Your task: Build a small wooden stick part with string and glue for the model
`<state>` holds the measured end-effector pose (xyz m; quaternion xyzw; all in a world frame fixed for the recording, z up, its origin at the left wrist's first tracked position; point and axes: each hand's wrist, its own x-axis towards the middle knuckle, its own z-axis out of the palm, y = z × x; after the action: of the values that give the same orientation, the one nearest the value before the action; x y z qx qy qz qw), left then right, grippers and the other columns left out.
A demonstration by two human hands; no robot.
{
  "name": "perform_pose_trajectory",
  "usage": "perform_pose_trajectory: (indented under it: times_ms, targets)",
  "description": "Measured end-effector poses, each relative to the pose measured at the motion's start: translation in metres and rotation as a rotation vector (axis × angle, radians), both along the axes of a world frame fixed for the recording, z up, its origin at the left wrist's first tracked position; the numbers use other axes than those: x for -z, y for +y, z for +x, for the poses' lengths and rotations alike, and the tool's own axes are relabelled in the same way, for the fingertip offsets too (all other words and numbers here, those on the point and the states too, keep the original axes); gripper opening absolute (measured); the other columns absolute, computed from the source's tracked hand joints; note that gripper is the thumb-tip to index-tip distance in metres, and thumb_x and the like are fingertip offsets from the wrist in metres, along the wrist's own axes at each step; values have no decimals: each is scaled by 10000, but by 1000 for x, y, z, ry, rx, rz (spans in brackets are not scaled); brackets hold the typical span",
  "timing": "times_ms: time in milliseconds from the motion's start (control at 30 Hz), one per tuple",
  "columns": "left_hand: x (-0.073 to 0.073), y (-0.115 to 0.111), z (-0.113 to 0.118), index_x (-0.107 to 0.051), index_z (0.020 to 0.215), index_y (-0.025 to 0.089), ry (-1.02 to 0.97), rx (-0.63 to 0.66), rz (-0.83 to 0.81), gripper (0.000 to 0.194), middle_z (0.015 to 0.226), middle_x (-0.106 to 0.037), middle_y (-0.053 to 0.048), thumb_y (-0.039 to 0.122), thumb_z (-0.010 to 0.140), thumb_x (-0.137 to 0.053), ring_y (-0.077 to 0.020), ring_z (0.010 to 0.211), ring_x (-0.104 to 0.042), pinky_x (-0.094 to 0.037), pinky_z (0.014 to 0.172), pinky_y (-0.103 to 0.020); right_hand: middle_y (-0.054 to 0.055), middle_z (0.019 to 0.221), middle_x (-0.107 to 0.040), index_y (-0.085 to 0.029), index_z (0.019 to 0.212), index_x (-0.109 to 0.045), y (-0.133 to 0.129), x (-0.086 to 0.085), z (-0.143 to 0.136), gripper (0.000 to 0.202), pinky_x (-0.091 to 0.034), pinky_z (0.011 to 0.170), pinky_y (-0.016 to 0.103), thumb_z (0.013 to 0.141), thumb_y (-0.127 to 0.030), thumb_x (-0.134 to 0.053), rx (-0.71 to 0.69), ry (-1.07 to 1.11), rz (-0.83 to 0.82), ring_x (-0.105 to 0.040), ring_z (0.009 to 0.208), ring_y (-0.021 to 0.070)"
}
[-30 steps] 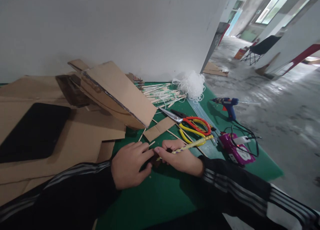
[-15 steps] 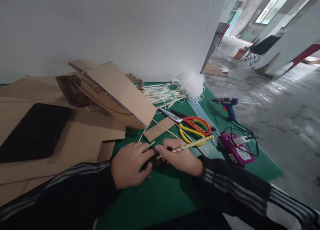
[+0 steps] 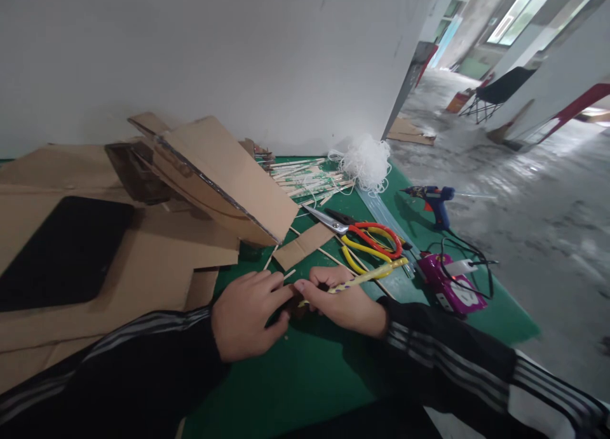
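Observation:
My right hand (image 3: 345, 299) is closed in a writing grip on a pale yellow patterned pen (image 3: 369, 277). Its tip points down and left, close to the fingers of my left hand (image 3: 252, 315). That left hand is curled, with the index finger reaching the right fingertips. Under both sets of fingers lies a small dark brown piece (image 3: 299, 309), mostly hidden. The end of a thin pale stick (image 3: 289, 274) shows just beyond the left knuckles. Past the hands, a cardboard strip (image 3: 305, 245) lies beside scissors (image 3: 376, 239) with red and yellow handles.
A cardboard construction (image 3: 223, 178) leans at the back left, near a black flat panel (image 3: 71, 251). Thin sticks (image 3: 309, 178), white string (image 3: 365, 162) and clear glue sticks (image 3: 381, 216) lie behind. At right are a blue glue gun (image 3: 436, 204) and purple power strip (image 3: 450, 283).
Both hands stay almost in place. The pen keeps nearly the same slant, and the left fingers have shifted very slightly.

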<state>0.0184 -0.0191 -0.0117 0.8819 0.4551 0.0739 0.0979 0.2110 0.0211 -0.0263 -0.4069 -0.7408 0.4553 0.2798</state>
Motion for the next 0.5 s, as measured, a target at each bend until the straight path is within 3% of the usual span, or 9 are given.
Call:
perform_pose_trajectory:
  times_ms: [500]
  targets:
    - [3, 1, 0, -589, 965, 205, 7, 10, 15, 152, 871, -574, -36, 218, 843, -500, -216, 786, -532, -390, 663, -364, -18, 500, -591, -167, 539, -491, -1, -1, 0, 385, -332, 441, 179, 880, -319, -585, -31, -5, -12, -487, 465, 78]
